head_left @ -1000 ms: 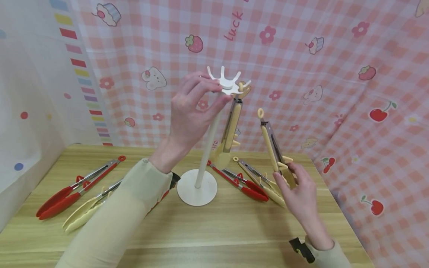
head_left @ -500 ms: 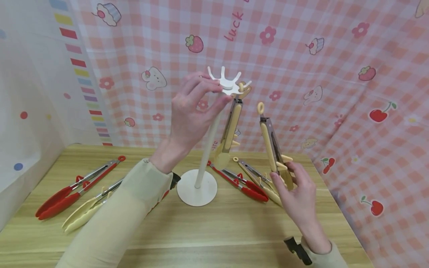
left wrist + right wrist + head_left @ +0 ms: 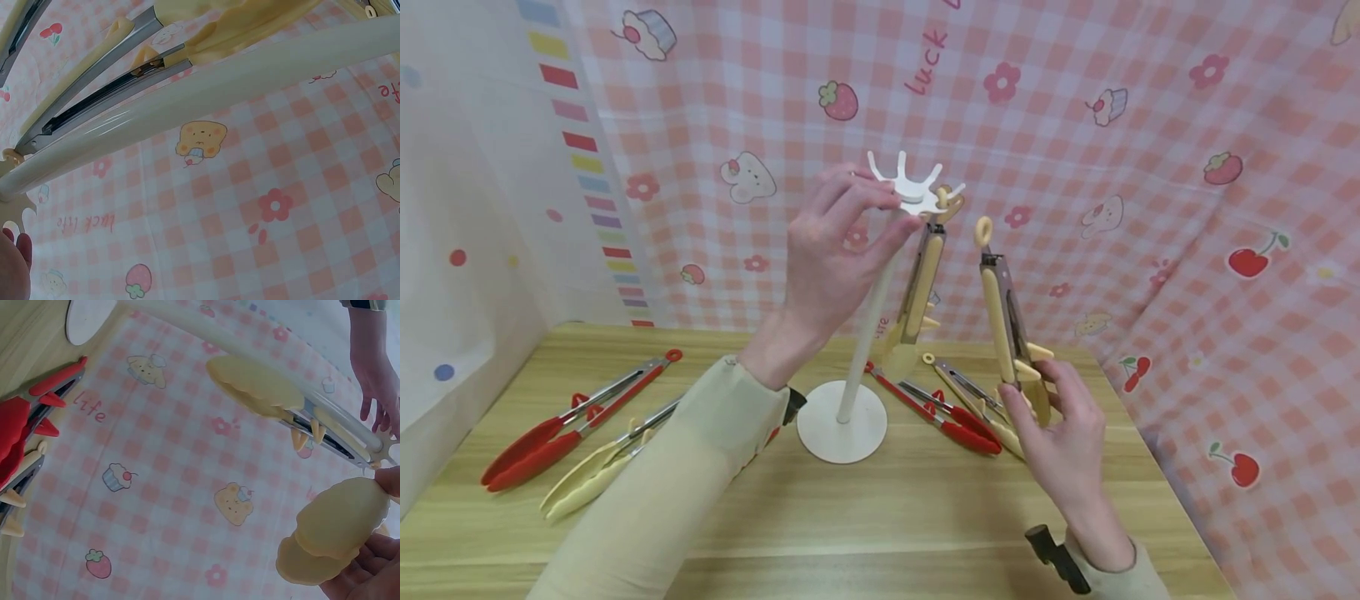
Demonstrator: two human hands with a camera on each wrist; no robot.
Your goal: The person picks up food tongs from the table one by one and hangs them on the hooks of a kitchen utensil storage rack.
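Observation:
My left hand [image 3: 835, 242] pinches the white hooked top [image 3: 912, 194] of an upright stand, its thumb and fingers on the rim. From one hook hang yellow tongs [image 3: 922, 287] by their ring, tips down; in the left wrist view these hanging tongs [image 3: 100, 81] lie alongside the pole [image 3: 206, 81]. To the right, my right hand [image 3: 1063, 433] grips a second pair of yellow tongs [image 3: 997, 317] by the tip end, ring up, apart from the stand. The right wrist view shows the scalloped yellow tips [image 3: 340, 528] between thumb and fingers.
The stand's round white base [image 3: 842, 442] rests on the wooden table [image 3: 880, 525]. Red tongs [image 3: 572, 425] and yellow tongs [image 3: 598, 471] lie at left, partly behind my left sleeve. More red tongs [image 3: 947, 417] and yellow tongs [image 3: 970, 387] lie right of the base. A checked cloth [image 3: 760, 100] hangs behind.
My right hand has moved slightly left and the yellow tongs in it have risen, their ring closer to the hooked top. My left hand keeps its hold on the stand.

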